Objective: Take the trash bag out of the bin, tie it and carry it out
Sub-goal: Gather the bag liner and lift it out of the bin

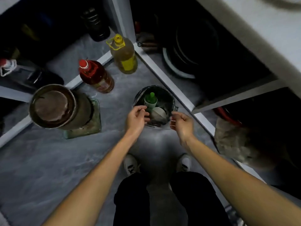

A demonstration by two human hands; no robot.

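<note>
Both hands, left hand [136,116] and right hand [182,122], hover half-curled at the bin [172,98] rim (grip on its bag unclear).

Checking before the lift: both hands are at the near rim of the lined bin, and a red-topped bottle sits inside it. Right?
Not quite: the head view shows the bottle inside the bin is green-topped, not red. The rest holds: the left hand and right hand are both at the near rim of the lined bin.
</note>
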